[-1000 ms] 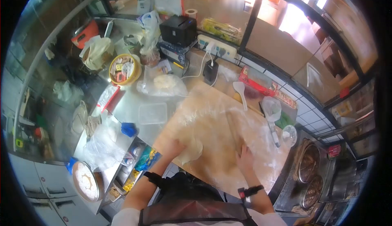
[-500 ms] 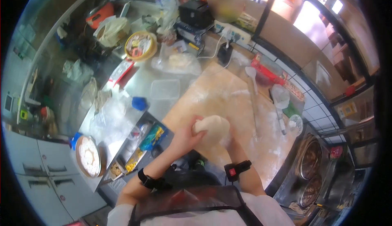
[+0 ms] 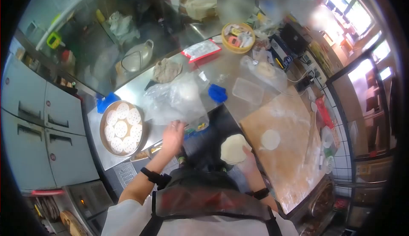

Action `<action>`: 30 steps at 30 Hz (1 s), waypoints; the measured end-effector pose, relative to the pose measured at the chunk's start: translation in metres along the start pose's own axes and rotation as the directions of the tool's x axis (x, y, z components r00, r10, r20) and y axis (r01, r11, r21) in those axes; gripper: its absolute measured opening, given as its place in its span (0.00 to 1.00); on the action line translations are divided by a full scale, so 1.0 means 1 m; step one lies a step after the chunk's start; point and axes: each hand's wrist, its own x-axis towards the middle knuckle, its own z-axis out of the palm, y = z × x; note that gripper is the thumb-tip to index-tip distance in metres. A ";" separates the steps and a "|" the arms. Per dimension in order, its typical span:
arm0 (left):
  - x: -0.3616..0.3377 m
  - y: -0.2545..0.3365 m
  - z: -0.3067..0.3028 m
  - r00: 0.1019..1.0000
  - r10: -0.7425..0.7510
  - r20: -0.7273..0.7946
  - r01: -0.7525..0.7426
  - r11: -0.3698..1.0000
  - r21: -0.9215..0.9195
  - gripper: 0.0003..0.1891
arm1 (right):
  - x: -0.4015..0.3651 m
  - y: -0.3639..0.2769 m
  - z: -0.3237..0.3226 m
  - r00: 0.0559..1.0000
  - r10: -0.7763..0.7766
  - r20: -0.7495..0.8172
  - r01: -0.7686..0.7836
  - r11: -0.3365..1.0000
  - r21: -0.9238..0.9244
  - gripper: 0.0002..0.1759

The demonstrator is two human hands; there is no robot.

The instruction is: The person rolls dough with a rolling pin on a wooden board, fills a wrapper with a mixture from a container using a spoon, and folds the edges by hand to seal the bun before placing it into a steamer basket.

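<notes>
- Two hands are in play. The left hand [image 3: 172, 136] is open with its fingers spread, out over the edge of the steel counter [image 3: 221, 72] just below a crumpled clear plastic bag [image 3: 174, 101]. I can't tell if it touches either one.
- The right hand [image 3: 248, 163] grips the near edge of one flat dough round [image 3: 232, 148]. It holds the round up in the gap between the counter and the floured wooden board [image 3: 294, 172], close to the person's chest.
- That makes two dough rounds. The second, a smaller disc [image 3: 270, 139], lies flat on the board, just right of the held one and apart from it.
- One bamboo steamer [image 3: 103, 130] sits at the counter's near corner, left of the open hand. It holds about seven white paper liners.
- Two blue items are here: a cloth [image 3: 217, 93] beside the bag and another blue piece [image 3: 106, 102] touching the steamer's far rim.
- One clear plastic tub [image 3: 248, 91] is on the counter and one yellow-rimmed basket [image 3: 238, 37] farther back.
- There is one dark band on each wrist.
</notes>
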 end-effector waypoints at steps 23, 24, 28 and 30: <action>0.035 -0.103 -0.030 0.994 0.072 -0.082 -0.058 0.985 0.161 0.09 | 0.169 0.100 0.150 0.999 -0.035 -0.036 0.005 0.781 -0.624 0.24; 0.034 -0.103 -0.030 0.994 0.065 -0.085 -0.050 0.985 0.163 0.09 | 0.177 0.099 0.149 0.997 -0.078 -0.028 0.036 0.715 -0.698 0.24; 0.021 -0.111 -0.030 0.997 0.045 -0.069 -0.035 0.988 0.149 0.06 | 0.202 0.121 0.172 0.990 0.140 -0.004 -0.122 0.849 -0.514 0.22; 0.015 -0.113 -0.035 0.998 0.026 -0.056 -0.018 0.991 0.133 0.05 | 0.203 0.130 0.190 0.977 0.212 0.002 -0.188 0.869 -0.457 0.22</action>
